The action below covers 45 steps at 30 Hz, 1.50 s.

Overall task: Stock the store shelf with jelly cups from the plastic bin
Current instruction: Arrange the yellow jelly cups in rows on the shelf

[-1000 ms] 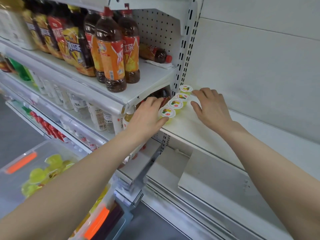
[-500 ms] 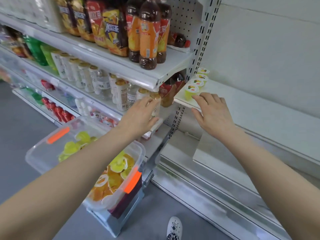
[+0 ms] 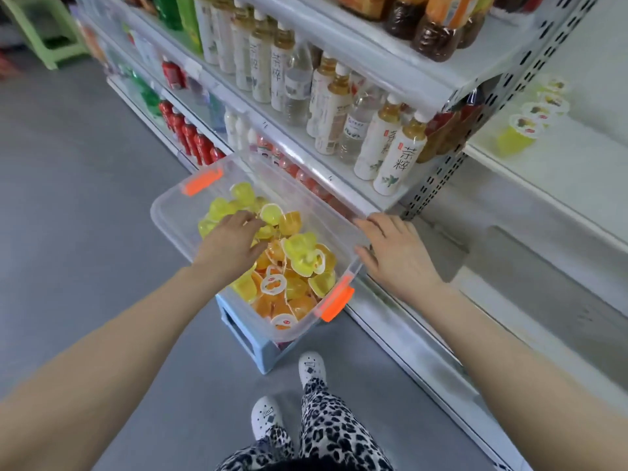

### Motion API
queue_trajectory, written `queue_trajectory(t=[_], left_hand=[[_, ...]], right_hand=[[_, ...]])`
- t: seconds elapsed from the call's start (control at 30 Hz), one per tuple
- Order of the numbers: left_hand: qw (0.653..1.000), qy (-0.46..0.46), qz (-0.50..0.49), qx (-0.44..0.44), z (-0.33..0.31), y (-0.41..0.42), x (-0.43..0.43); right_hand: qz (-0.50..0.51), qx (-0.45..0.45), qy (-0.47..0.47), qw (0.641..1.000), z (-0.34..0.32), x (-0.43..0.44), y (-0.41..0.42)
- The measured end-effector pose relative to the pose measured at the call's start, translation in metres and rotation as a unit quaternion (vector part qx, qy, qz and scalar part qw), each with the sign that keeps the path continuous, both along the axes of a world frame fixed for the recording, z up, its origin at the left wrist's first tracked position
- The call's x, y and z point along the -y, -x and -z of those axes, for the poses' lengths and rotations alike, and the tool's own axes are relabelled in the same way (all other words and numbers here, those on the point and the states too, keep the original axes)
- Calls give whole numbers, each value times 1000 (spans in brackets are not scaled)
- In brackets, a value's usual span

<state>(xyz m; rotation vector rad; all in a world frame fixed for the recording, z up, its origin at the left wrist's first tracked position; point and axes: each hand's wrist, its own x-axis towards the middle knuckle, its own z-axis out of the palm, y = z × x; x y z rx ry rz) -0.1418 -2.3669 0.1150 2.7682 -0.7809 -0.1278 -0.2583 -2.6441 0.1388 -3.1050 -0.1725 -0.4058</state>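
Head view, sole view available.

The plastic bin [image 3: 170, 220] sits at frame centre on a light blue stool [image 3: 243, 331] on the floor. Its long axis runs from about 10 o'clock to about 4 o'clock, with an orange latch [image 3: 334, 302] at the near end. It holds a loose heap of jelly cups [image 3: 302, 256], yellow toward the far end and orange toward the near end, lying at mixed angles.

The left hand [image 3: 226, 244] is inside the bin, palm down, fingers bent onto the heap. Its fingertips [image 3: 253, 224] touch a yellow cup [image 3: 270, 214] lying at their 1 o'clock. The palm hides whether they have closed on any cup, so the grip cannot be told.

The right hand [image 3: 399, 258] is over the bin's right-hand rim, fingers spread and fairly straight, holding nothing. Whether it touches the rim cannot be told.

The store shelf [image 3: 571, 164] lies at 2 o'clock from the bin, well apart from both hands. A short row of shelved cups [image 3: 518, 130] stands upright on it, lids up, running away toward 1 o'clock. Tea bottles [image 3: 401, 154] occupy the neighbouring bay.

Assessment: the step in hand is collecting cups. The left hand is nearer the stock and the right hand nearer the shelf. The coming move should carry cups up toward 2 o'clock, to the bare shelf just beside the row.
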Motion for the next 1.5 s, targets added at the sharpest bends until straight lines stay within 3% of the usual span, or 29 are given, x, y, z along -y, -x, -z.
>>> queue_trajectory(t=[0.17, 0.3, 0.43, 0.67, 0.93, 1.17, 1.37, 1.5], left_hand=[[995, -29, -69, -67, 34, 0, -27], [994, -39, -86, -64, 48, -1, -29], [992, -56, -97, -59, 52, -3, -28], [984, -128, -99, -79, 53, -8, -20], [985, -74, -101, -117, 68, -55, 19], [980, -86, -92, -153, 100, -88, 30], [984, -69, -93, -133, 104, -96, 27], [986, -66, -74, -137, 101, -98, 31]], right_hand=[[-51, -134, -28, 989, 43, -32, -45], [-73, -233, -13, 970, 70, -53, -83], [-29, -285, -45, 957, 96, -66, -109], [9, -283, -63, 957, 111, -73, -118], [-28, -262, -118, 957, 111, -56, -110], [-38, -292, -62, 954, 103, -58, -108], [-88, -372, 0, 924, 95, -47, -110], [-81, -360, -3, 929, 93, -46, -104]])
